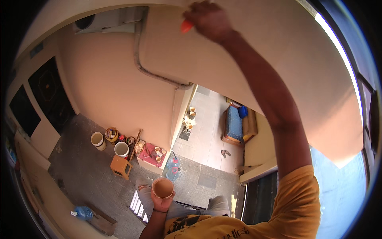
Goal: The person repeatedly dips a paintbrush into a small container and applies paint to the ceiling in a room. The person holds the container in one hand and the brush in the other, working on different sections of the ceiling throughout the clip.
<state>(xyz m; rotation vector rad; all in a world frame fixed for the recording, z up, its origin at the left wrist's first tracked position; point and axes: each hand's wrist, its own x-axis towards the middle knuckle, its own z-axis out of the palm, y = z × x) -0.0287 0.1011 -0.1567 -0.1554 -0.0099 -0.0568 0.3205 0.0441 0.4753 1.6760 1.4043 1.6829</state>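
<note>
Head view: left hand (162,201) grips a tan cup (163,187); right hand (209,20) pinches an orange tool (186,26).

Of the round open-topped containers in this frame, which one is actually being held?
The tan cup, gripped from below by the left hand. The two pale buckets stand on the grey floor far below, beside an orange stool, untouched.

A home under repainting — peach walls (111,79), buckets (98,140), water jugs (173,167), a daybed (234,126).

floor (83,167) | buckets (98,140) | wooden stool (120,166) | water bottles (172,167) | slippers (225,152)
</note>
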